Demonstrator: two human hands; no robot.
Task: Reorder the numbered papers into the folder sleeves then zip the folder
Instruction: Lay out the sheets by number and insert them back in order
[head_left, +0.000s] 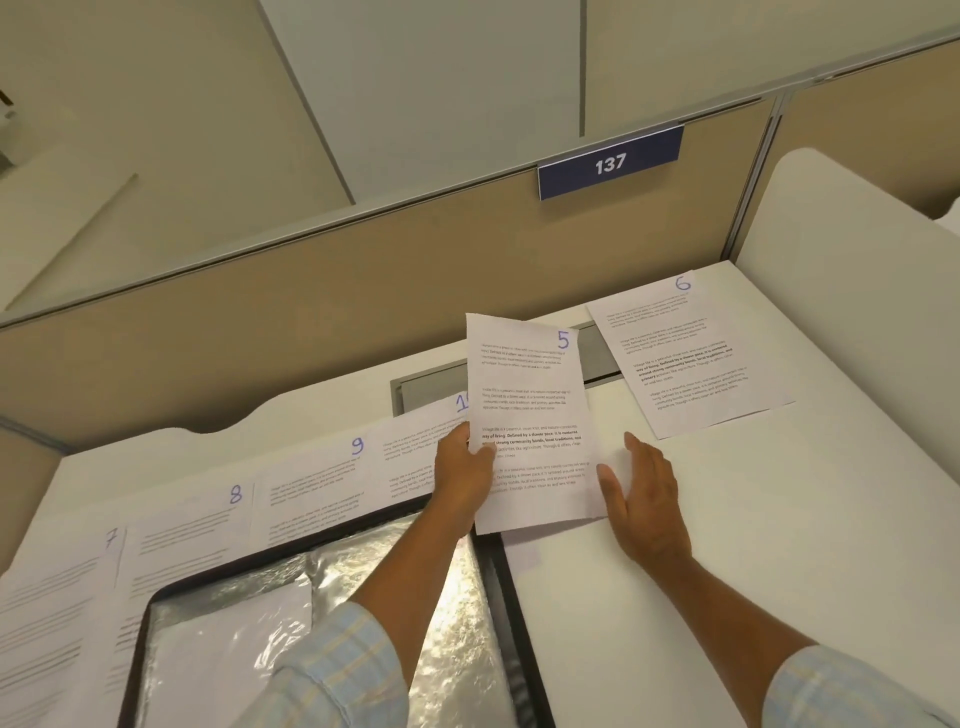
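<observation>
Paper 5 (530, 405) is lifted off the desk, pinched at its left edge by my left hand (462, 473). My right hand (644, 499) is open with straight fingers beside the sheet's right edge, touching its lower corner. Paper 6 (685, 353) lies flat at the back right. Papers 7 (52, 597), 8 (192, 525) and 9 (311, 478) lie in a row along the left, with a further sheet (415, 447) partly hidden behind paper 5. The open black folder (498, 561) with shiny plastic sleeves (457, 623) lies under my left forearm; a white sheet (223, 644) sits in a sleeve.
The white desk (779, 519) is bounded by a tan partition (311, 291) carrying a blue plate marked 137 (610, 163). A grey cable hatch (431, 384) is set in the desk behind the papers. A white side panel (857, 249) rises at the right.
</observation>
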